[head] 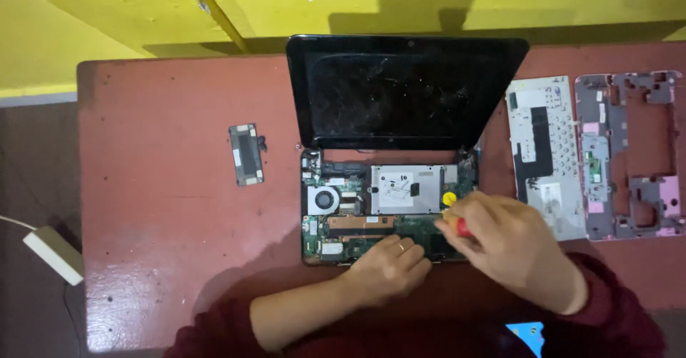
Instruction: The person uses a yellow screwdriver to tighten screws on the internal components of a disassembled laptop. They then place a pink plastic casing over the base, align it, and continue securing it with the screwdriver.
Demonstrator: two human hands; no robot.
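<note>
On the red-brown desk (pixel 164 208), against a yellow wall (pixel 321 1): small laptop (pixel 389 165) opened flat-backed, keyboard deck removed, dark screen (pixel 404 90) tilted up toward the wall. Exposed in the base: green motherboard (pixel 343 240), round cooling fan (pixel 324 201) at left, silver drive caddy (pixel 407 189) at centre, yellow coin-cell battery (pixel 449 199) beside it. Right hand (pixel 504 247) clenched around a red-handled screwdriver (pixel 463 227), tip hidden, held over the board's right front. Left hand (pixel 389 265) rested on the front edge of the base, fingers curled loosely, grasping nothing visible, a ring on one finger. Detached keyboard (pixel 547 151), underside up, and pink palm-rest frame (pixel 632 154) laid side by side, right of the laptop. Small dark cover plate (pixel 246 154) well apart at left; white power adapter (pixel 53 254) off the desk edge. Judged light but fragile: board stiff and brittle, components easily scraped. Best held by the plastic base edges, never by the bare circuitry or hinged screen.
</note>
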